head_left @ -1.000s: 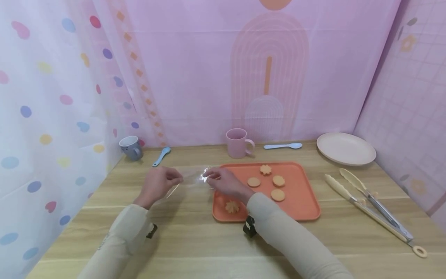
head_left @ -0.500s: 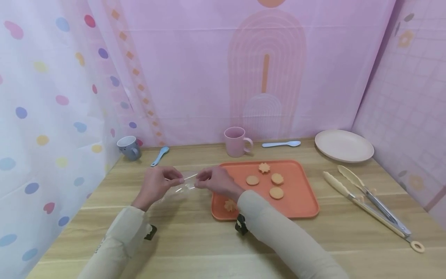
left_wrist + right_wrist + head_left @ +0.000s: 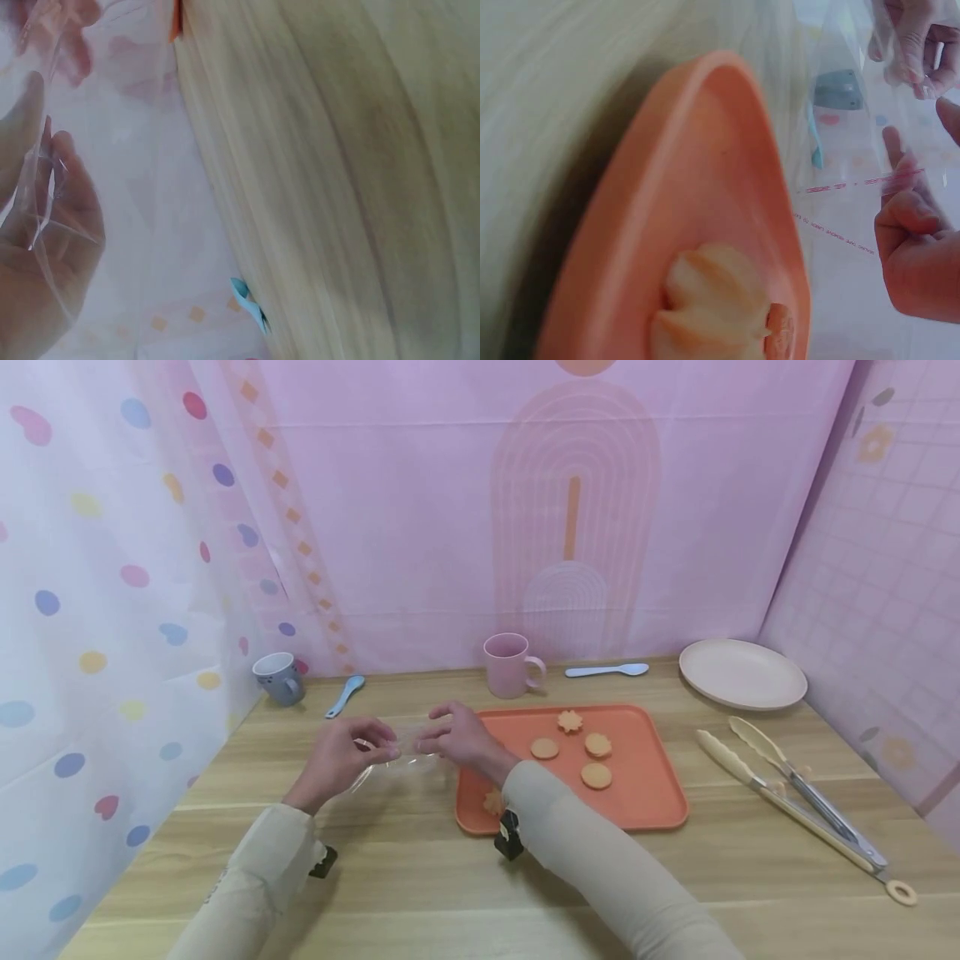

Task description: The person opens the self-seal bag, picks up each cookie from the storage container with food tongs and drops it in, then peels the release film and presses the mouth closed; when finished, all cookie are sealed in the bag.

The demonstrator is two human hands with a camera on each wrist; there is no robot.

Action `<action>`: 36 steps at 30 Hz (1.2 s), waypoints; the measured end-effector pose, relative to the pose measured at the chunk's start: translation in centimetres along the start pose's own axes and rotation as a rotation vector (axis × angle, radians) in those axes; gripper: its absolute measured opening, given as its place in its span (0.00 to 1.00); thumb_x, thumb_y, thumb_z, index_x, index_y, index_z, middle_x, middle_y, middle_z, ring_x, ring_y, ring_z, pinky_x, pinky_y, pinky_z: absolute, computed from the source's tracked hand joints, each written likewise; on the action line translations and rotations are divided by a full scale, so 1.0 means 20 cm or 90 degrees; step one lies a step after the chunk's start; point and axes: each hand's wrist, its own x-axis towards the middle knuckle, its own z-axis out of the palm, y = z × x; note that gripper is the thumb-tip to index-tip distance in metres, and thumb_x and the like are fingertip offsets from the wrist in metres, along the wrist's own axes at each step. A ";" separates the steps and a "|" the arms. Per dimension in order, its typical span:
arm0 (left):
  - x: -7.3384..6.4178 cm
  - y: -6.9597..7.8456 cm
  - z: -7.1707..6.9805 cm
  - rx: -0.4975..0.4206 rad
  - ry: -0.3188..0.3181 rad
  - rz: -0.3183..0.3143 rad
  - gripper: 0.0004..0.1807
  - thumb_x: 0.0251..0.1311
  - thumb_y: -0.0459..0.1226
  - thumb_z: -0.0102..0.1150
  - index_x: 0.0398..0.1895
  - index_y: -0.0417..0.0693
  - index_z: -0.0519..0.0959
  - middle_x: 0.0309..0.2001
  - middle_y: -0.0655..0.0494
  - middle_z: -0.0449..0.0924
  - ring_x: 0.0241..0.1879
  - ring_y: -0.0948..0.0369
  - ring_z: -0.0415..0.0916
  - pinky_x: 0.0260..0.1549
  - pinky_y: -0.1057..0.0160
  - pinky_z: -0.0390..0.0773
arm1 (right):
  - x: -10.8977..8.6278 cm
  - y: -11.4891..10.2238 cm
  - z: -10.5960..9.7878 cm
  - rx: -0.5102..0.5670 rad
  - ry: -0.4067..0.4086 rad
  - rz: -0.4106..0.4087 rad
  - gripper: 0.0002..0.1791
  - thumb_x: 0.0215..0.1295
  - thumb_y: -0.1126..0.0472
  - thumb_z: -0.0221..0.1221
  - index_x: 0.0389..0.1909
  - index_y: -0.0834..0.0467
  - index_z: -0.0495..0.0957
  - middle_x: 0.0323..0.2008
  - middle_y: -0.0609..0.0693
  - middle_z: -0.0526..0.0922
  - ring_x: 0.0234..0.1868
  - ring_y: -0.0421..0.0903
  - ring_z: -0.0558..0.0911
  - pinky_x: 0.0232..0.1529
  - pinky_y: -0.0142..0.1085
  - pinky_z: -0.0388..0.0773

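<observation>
A clear plastic bag is held up between both hands, just left of the orange tray. My left hand pinches its left side between thumb and fingertips. With my right hand, I hold the film near its other end; in the right wrist view a finger shows behind the film and the thumb in front. Red printed lines run across the bag there. Transparent film makes its outline hard to follow. Round and flower-shaped cookies lie on the tray, one of them partly covered by my right arm.
Along the back stand a grey-blue mug, a light blue spoon, a pink mug, another pale spoon and a cream plate. Tongs lie right of the tray. Curtains surround the wooden table.
My right hand has moved left toward my left hand; its fingers came together on the film, and some have since spread upward. My left hand keeps its pinch, nearly still.
</observation>
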 end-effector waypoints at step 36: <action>0.01 -0.11 -0.06 0.044 -0.073 0.106 0.30 0.54 0.46 0.75 0.61 0.52 0.80 0.62 0.50 0.81 0.68 0.44 0.72 0.65 0.37 0.69 | 0.02 0.01 0.01 -0.013 -0.082 -0.139 0.12 0.61 0.71 0.66 0.46 0.65 0.82 0.40 0.61 0.89 0.40 0.38 0.85 0.51 0.31 0.78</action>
